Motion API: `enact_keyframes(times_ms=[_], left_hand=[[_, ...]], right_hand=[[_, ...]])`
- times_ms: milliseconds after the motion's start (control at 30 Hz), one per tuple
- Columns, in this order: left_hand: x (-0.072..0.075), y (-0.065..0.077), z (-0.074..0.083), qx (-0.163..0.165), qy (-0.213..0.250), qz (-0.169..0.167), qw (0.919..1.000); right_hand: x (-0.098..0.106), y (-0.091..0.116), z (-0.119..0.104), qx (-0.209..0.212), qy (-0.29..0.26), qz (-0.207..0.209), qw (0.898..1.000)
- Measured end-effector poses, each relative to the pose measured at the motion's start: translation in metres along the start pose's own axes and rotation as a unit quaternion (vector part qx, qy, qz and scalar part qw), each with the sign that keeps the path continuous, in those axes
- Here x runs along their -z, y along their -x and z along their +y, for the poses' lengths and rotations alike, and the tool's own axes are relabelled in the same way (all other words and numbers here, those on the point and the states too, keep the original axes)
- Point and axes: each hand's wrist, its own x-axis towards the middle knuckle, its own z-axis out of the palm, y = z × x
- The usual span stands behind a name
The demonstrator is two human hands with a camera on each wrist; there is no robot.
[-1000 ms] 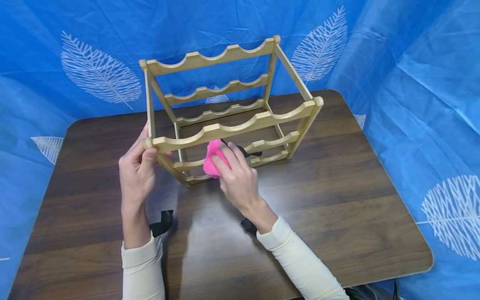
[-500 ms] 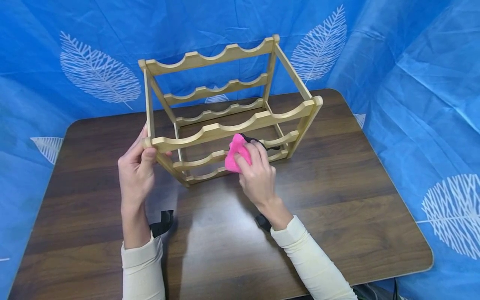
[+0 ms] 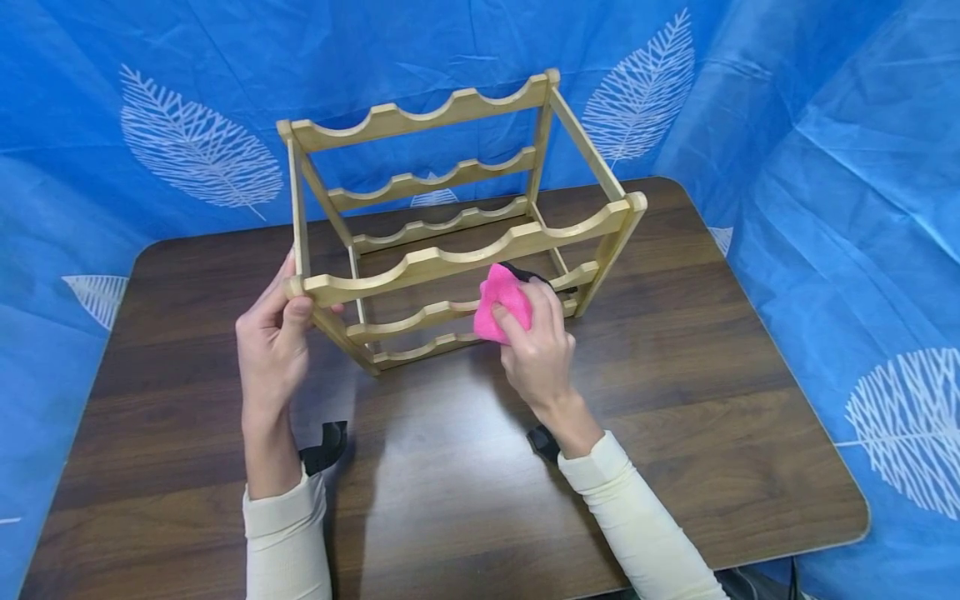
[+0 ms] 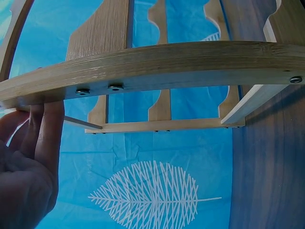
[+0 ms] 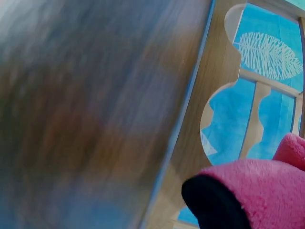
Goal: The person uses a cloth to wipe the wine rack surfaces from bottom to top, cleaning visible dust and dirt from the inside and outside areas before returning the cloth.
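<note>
A light wooden wine rack [image 3: 450,260] with scalloped rails stands on the brown table. My left hand [image 3: 274,342] grips its near left top corner, thumb in front and fingers behind the post. In the left wrist view those fingers [image 4: 45,129] reach up to the underside of a post with dark screw heads. My right hand [image 3: 542,346] pinches a fluffy pink cloth [image 3: 502,305] with a black part showing at its far side. The cloth overlaps the rack's middle front rail, right of centre. In the right wrist view, the pink cloth [image 5: 259,191] lies close to a scalloped rail [image 5: 209,95].
The dark wood-grain table [image 3: 450,517] has rounded corners. Blue sheeting [image 3: 847,208] with white leaf prints hangs behind and along the right side. Black straps [image 3: 324,450] show at both wrists.
My right hand has moved rightward along the front of the rack with the pink cloth. The left hand and the rack have stayed in place.
</note>
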Motion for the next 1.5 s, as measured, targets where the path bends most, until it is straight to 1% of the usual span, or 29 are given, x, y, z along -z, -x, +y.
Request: enact_keyframes(times_ms=[233,333,533,767,967,1167,1267,1333,1433,1500], left_hand=[[0.0,-0.001,0.001,-0.006,-0.01,-0.004,0.9999],[0.001,0.0,0.002,0.002,-0.003,-0.007,1.0],[0.001,0.001,0.003,0.008,-0.006,-0.012,0.9999],[0.001,0.001,0.004,0.01,-0.004,-0.009,0.9999],[0.002,0.0,0.002,0.01,-0.015,-0.001,0.9998],[0.002,0.0,0.002,0.011,-0.003,-0.005,0.9999],[0.002,0.001,0.002,0.011,0.0,-0.006,0.9999],[0.001,0.001,0.002,0.011,-0.004,-0.005,0.9999],[0.001,0.0,0.002,0.008,-0.011,-0.005,0.9999],[0.001,-0.001,0.002,0.007,-0.019,-0.005,0.9998]], right_hand=[[0.008,-0.004,0.003,-0.011,-0.005,-0.021,1.0],[0.012,-0.004,0.005,-0.019,-0.007,-0.022,1.0],[0.018,-0.005,0.018,-0.051,-0.006,-0.003,0.999],[0.022,-0.003,0.034,-0.066,0.008,0.01,0.998],[0.022,0.001,0.036,-0.089,0.033,0.021,0.995],[0.023,0.001,0.035,-0.115,0.052,0.034,0.991],[0.026,0.0,0.034,-0.135,0.029,0.027,0.99],[0.032,-0.002,0.032,-0.158,-0.001,0.017,0.987],[0.043,-0.005,0.024,-0.192,-0.054,-0.001,0.98],[0.051,-0.007,0.017,-0.195,-0.088,-0.017,0.977]])
